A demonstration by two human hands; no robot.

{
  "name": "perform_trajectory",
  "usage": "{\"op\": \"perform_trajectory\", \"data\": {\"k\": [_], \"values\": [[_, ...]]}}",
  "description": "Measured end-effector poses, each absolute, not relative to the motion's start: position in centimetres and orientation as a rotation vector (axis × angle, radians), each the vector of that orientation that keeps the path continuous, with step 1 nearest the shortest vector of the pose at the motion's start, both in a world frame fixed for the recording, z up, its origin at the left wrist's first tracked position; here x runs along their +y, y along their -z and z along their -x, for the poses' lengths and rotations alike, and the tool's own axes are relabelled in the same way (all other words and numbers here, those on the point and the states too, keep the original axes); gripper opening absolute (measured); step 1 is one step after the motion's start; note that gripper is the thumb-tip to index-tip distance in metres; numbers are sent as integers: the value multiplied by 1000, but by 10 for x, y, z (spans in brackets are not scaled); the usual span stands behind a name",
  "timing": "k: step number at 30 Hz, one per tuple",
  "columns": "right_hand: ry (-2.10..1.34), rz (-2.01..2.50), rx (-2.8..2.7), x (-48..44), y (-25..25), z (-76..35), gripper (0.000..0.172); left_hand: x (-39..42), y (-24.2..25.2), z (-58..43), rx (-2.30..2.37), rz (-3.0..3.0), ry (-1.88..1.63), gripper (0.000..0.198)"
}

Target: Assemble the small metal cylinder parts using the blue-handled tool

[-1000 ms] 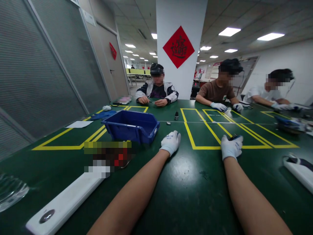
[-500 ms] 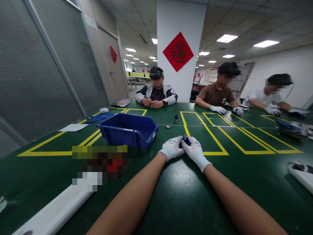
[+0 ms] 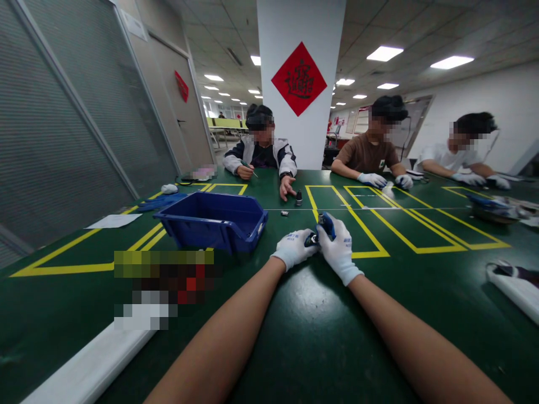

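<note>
Both of my hands wear white gloves with blue palms and are close together above the green table. My left hand (image 3: 293, 248) is closed around a small shiny metal part (image 3: 313, 239). My right hand (image 3: 338, 247), just beside it, grips a small dark cylindrical part (image 3: 321, 218) whose top shows above the fingers. Beyond my hands, a black cone-shaped piece (image 3: 298, 198) stands upright on the table, and a small silver metal piece (image 3: 285, 213) lies near it. Fingers hide much of both held parts.
A blue bin (image 3: 210, 224) stands left of my hands. Across the green table (image 3: 311, 348), a person's bare hand (image 3: 287, 188) reaches toward the black piece. Two more people with gloved hands sit at the right. Blue gloves (image 3: 162, 201) and paper (image 3: 113, 221) lie at the left.
My hands have moved slightly apart, and the parts in them show more. The person across has separated their hands and stretched one toward the black piece. The view has shifted a little.
</note>
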State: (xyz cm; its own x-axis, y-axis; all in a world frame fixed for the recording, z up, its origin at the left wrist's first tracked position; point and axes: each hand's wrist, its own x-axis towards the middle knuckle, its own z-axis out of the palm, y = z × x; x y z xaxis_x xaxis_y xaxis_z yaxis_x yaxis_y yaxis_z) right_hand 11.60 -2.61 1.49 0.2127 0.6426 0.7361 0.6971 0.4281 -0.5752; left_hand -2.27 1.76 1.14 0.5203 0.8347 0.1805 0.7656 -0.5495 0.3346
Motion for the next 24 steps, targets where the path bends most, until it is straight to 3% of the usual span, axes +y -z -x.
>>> {"op": "perform_trajectory", "data": {"k": [9,19,24], "values": [[250,1373,-1277,-11,-16,-146,46,16,-12,23,1387,-2507,-471,47],[417,2141,-501,-10,15,-322,53,15,-12,24,1380,-2508,-494,48],[420,2260,-736,-25,26,-390,51,17,-9,25,1353,-2537,-515,49]]}}
